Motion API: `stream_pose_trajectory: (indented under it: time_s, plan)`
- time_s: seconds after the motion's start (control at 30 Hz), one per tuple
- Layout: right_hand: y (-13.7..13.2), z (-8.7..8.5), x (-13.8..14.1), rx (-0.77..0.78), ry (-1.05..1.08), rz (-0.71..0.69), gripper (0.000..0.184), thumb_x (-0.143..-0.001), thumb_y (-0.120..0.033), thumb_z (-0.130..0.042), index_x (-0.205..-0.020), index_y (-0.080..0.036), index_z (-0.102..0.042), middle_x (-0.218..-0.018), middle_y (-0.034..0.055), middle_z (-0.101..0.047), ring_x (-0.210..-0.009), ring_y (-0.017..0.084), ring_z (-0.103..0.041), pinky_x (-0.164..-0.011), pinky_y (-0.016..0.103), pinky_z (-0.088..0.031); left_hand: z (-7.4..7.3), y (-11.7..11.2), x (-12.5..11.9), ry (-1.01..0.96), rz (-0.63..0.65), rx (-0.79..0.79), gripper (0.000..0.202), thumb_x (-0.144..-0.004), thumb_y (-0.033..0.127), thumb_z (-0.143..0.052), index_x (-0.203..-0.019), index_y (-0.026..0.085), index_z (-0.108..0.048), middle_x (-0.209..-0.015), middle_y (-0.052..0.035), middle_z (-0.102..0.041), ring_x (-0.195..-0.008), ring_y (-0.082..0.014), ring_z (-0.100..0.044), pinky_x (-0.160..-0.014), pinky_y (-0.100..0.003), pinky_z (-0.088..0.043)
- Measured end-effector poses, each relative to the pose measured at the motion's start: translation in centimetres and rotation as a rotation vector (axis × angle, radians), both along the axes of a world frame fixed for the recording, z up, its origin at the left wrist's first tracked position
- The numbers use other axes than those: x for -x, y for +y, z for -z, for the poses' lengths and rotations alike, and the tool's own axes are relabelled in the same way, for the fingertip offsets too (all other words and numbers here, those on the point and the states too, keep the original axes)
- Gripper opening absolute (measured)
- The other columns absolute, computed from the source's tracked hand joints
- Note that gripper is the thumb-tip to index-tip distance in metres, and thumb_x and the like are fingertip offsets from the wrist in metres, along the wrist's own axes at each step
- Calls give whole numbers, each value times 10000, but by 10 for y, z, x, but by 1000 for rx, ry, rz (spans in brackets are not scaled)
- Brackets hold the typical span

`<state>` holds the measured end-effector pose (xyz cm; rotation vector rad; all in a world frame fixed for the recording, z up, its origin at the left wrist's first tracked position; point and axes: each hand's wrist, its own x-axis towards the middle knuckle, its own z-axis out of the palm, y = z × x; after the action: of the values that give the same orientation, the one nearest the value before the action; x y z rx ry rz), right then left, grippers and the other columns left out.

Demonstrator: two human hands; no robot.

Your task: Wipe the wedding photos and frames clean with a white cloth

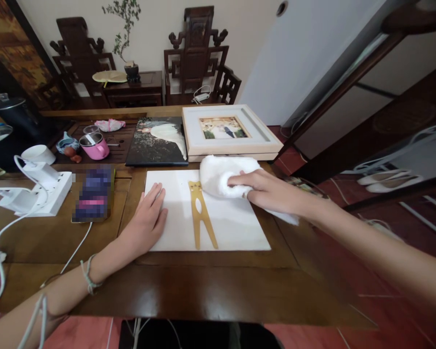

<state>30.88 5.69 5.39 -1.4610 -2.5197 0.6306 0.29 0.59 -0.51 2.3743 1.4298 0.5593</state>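
Note:
A white board [236,228] lies flat on the wooden table, with a tan, long-legged cat-shaped figure [199,213] on it. My left hand [149,218] rests palm down on the board's left edge, fingers stretched out and holding nothing. In my right hand [263,186] a fluffy white cloth [216,172] is bunched between thumb and fingers. The cloth lies over the board's upper right corner and hides that part. Whether the figure is printed on the board or a loose piece, I cannot tell.
Behind the board are a framed photo [261,116] and a dark picture panel [138,150]. To the left are a pixelated phone [94,194] on a cable, a white power strip [54,198] and a pink mug [96,146]. The table's front edge [203,310] runs below.

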Motion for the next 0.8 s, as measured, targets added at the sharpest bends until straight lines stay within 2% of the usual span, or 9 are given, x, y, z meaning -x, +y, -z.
stream_pose_trajectory:
  time_s: [0.1, 0.2, 0.3, 0.4, 0.53, 0.67, 0.73, 0.8]
  plan:
    - [-37, -6, -5, 81, -13, 24, 482, -698, -213, -421, -1114, -268, -656, -1004, 63, -656, -1033, 293, -597, -903, 454, -463, 1, 0, 0, -4, 2, -9, 475, -979, 268, -308, -1423, 101, -339, -1546, -194, -280, -1468, -266, -175, -1198, -508, -122]
    - [-76, -22, -8, 264, -27, -24, 464, -665, -188, -427, -1028, -313, -689, -996, 63, -671, -1006, 288, -621, -887, 453, -488, 1, 0, 0, -3, 3, -12, 475, -978, 259, -307, -1420, 85, -335, -1544, -204, -281, -1468, -270, -172, -1197, -512, -121]
    - [-96, -34, -12, 411, -33, -42, 450, -634, -173, -436, -953, -335, -709, -997, 53, -686, -984, 280, -636, -877, 437, -503, 1, 0, 0, -1, 3, -3, 479, -978, 256, -311, -1424, 83, -327, -1549, -203, -270, -1470, -268, -164, -1198, -510, -118]
    - [-87, -33, -16, 398, -33, -28, 466, -665, -211, -430, -1037, -294, -698, -1071, 71, -675, -1037, 299, -624, -911, 455, -486, 1, 0, 0, -5, 3, -2, 475, -979, 254, -308, -1425, 94, -327, -1552, -191, -270, -1472, -255, -161, -1199, -506, -114]
    - [-46, -16, -4, 128, -24, 15, 475, -721, -254, -429, -1146, -212, -638, -1131, 116, -648, -1085, 329, -589, -917, 465, -462, 2, 1, 0, -19, -7, 5, 479, -978, 252, -312, -1427, 88, -325, -1554, -191, -269, -1473, -254, -153, -1199, -509, -107]
    - [-10, -3, 32, -70, 26, -59, 385, -700, -119, -388, -1013, -180, -603, -863, 71, -654, -848, 258, -622, -800, 389, -478, 4, 2, 1, -62, -12, -4, 484, -988, 259, -302, -1452, 124, -285, -1570, -171, -240, -1478, -263, -109, -1191, -523, -137]
    - [-8, -2, 48, -109, 19, -111, 392, -675, -50, -370, -981, -173, -583, -810, 51, -645, -812, 238, -627, -856, 409, -459, 5, 3, 2, -84, -12, -29, 488, -994, 260, -288, -1466, 138, -258, -1584, -166, -200, -1479, -269, -67, -1186, -523, -159]
    - [-18, -3, 60, -125, -46, -155, 447, -657, -3, -368, -1021, -155, -577, -984, 104, -668, -980, 267, -630, -976, 484, -398, 6, 3, 3, -85, -8, -39, 494, -996, 256, -279, -1475, 145, -234, -1588, -167, -185, -1478, -270, -68, -1184, -524, -164]
